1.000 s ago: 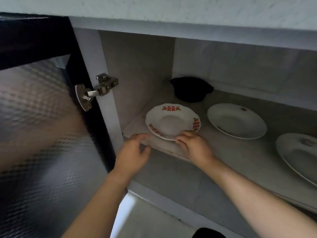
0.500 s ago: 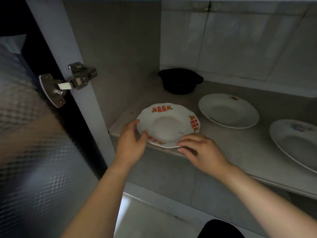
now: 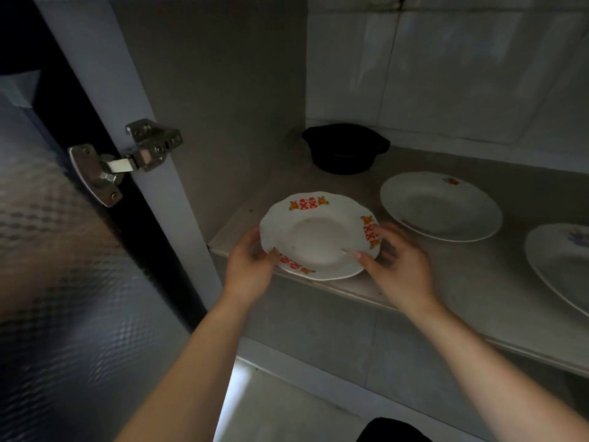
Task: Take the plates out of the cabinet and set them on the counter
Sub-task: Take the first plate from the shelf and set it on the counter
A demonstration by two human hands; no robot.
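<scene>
Item: patterned plate [image 3: 318,240], white with red and orange motifs on a scalloped rim. Location: front left of the cabinet shelf [image 3: 462,282], its near edge drawn out past the shelf's front lip.

Change noted: the plate is now grasped on both sides. Its left rim is clasped by the left hand [image 3: 248,266]. Its right rim is pinched by the right hand [image 3: 398,266], with the thumb laid on the upper face and the fingers at the edge. Whether the plate is wholly clear of the shelf cannot be told.

Bearing on the task: the first plate is judged to be at the point of removal. The carry to the worktop, which is not in view, is not yet done.

Remaining stock: a second plate [image 3: 441,207] and a third plate [image 3: 561,263] lie flat further right on the shelf, untouched. A black pot [image 3: 345,148] is stored at the back.

Difference from the earlier frames: a second ago the plate lay fully on the shelf, with both hands only at its near edge. Since then the hands have been spread to opposite rims and the plate has been brought forward.
</scene>
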